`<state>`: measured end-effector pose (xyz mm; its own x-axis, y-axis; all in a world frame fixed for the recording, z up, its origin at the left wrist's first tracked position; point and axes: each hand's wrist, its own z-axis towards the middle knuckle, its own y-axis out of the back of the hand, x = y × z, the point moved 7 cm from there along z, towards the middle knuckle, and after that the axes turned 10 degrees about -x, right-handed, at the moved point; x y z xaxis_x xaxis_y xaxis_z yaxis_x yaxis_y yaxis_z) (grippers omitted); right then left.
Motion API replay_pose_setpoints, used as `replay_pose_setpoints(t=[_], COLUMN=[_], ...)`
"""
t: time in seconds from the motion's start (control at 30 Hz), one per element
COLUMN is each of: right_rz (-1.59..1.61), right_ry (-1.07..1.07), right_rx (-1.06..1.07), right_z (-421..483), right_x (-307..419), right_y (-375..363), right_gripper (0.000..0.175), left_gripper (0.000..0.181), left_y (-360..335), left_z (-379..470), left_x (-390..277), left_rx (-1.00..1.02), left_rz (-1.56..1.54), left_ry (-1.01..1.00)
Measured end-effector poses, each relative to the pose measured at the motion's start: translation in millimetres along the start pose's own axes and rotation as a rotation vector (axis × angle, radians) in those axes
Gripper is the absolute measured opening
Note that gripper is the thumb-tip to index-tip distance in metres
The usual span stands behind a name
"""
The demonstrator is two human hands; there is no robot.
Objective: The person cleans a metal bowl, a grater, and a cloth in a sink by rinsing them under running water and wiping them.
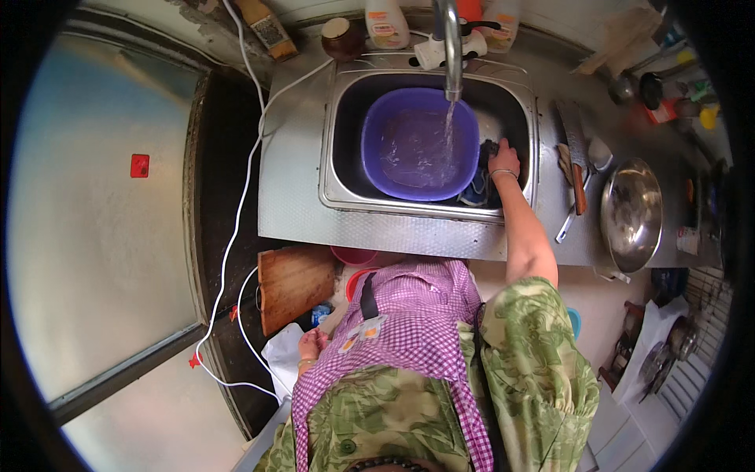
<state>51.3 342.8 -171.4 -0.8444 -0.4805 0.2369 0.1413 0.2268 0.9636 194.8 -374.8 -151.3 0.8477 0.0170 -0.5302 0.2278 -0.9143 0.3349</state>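
In the steel sink [348,197] stands a purple plastic basin [371,180] holding water. A stream runs into it from the chrome faucet [452,76]. To the basin's right, my right hand [505,158] reaches down into the sink, its fingers closed on a dark, bunched cloth [488,148]. Dark blue fabric [473,193] lies below, between basin and sink wall; whether it belongs to the same piece I cannot tell. My left hand [312,342] hangs low beside my checked apron [401,330], away from the sink. Its fingers look loosely curled, and nothing shows in them.
Right of the sink lie a cleaver [575,147], a ladle [598,154] and a steel bowl [632,215]. Bottles [386,23] and a brown jar [343,40] stand behind it. A white cable [239,218] hangs at left. Below the counter leans a wooden board [295,289].
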Motion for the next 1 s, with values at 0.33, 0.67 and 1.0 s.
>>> replay_pose_setpoints(t=[0.33, 0.67, 1.0], right_rz=[0.220, -0.069, 0.261], right_ry=[0.406, -0.086, 0.335], right_rx=[-0.517, -0.168, -0.155], right_z=[-55.2, -9.4, -94.3], right_x=[24.3, -153.2, -65.5], right_y=[132.3, 150.8, 221.2], right_gripper=[0.058, 0.035, 0.023], left_gripper=[0.016, 0.049, 0.036], left_y=[-24.1, -95.9, -271.3], left_z=[45.0, 20.6, -105.7], left_x=[-9.2, -84.9, -188.1], left_rx=[-0.015, -0.059, 0.364], left_rz=[0.007, 0.045, -0.085], left_ry=[-0.065, -0.343, -0.508])
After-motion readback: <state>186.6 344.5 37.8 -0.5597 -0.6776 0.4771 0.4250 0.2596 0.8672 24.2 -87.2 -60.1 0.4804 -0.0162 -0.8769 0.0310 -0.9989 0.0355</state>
